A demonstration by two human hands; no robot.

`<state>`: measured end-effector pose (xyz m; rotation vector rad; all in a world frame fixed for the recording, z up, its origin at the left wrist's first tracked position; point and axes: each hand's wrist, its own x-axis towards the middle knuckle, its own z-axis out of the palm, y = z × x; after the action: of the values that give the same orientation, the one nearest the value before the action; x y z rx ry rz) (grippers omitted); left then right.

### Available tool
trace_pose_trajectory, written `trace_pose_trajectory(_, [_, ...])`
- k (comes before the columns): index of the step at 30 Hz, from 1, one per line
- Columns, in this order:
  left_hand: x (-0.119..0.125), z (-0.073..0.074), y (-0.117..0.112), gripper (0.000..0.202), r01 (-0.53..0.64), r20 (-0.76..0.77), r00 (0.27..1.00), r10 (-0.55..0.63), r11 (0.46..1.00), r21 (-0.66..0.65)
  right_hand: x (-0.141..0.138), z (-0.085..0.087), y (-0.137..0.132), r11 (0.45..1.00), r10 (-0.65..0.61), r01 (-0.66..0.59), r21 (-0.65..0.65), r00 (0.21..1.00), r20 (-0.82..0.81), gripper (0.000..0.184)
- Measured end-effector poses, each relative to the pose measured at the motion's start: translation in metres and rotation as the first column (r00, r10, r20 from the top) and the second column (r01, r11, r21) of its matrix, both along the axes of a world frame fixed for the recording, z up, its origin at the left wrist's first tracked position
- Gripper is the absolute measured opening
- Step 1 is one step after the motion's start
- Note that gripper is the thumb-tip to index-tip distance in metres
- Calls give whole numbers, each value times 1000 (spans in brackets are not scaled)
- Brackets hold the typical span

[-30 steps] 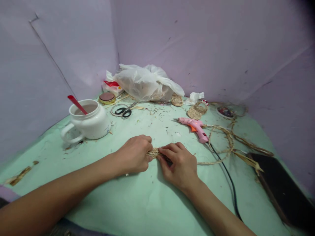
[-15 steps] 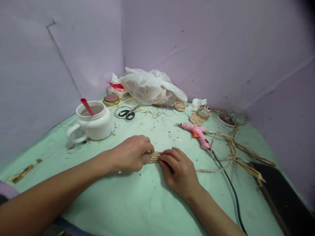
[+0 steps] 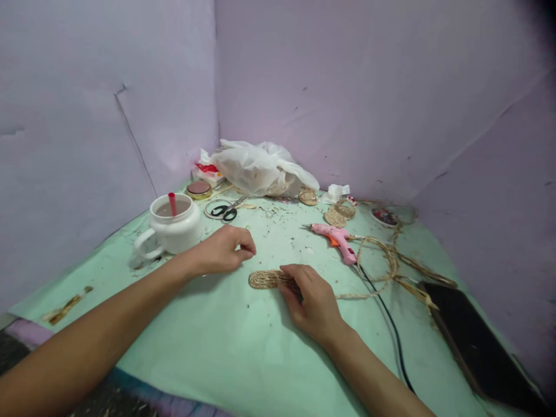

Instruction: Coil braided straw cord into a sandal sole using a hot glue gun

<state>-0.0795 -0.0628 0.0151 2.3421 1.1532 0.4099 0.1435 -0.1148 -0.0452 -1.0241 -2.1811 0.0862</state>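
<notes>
A small oval coil of braided straw point(image 3: 264, 279) lies flat on the green table cover point(image 3: 226, 353). My right hand point(image 3: 313, 301) rests on its right end, fingers curled and pressing down on it. My left hand point(image 3: 226, 250) hovers a little to the left and behind the coil, off it, fingers loosely curled with thumb and forefinger pinched together; nothing shows between them. A loose straw braid point(image 3: 382, 272) trails from the coil's right side toward the right.
A pink glue gun point(image 3: 335, 238) with a black cord point(image 3: 386, 324) lies behind my right hand. A white mug point(image 3: 174, 226) with a red stick stands at left. Scissors point(image 3: 226, 209), a plastic bag point(image 3: 260, 168), small woven pieces point(image 3: 339, 213) and a dark slab point(image 3: 473, 336) surround the workspace.
My left hand has let go of the straw coil and moved back and left. The coil now lies exposed on the table, with only my right hand on it.
</notes>
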Motion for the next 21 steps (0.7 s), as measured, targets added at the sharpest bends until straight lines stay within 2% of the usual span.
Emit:
trace_pose_trajectory(6, [11, -14, -10, 15, 61, -12, 998, -63, 992, -107, 11, 4, 1, 999, 35, -35, -1, 999, -7, 18])
trace_pose_trajectory(11, [24, -26, -14, 15, 34, -18, 999, -37, 987, -159, 11, 0, 3, 998, 37, -36, -51, 999, 7, 17])
trace_pose_trajectory(16, [20, -17, -8, 14, 40, -33, 998, -47, 978, -203, 11, 0, -1, 998, 15, -14, -68, 1000, 8, 17])
trace_pose_trajectory(19, [16, -6, -10, 14, -25, -48, 999, 17, 988, -151, 9, 2, -2, 999, -1, 0, -45, 1000, -9, 15])
trace_pose_trajectory(21, [15, -2, -13, 22, -44, -99, 994, 36, 996, -81, 7, 3, -1, 999, -27, 26, -34, 999, -41, 13])
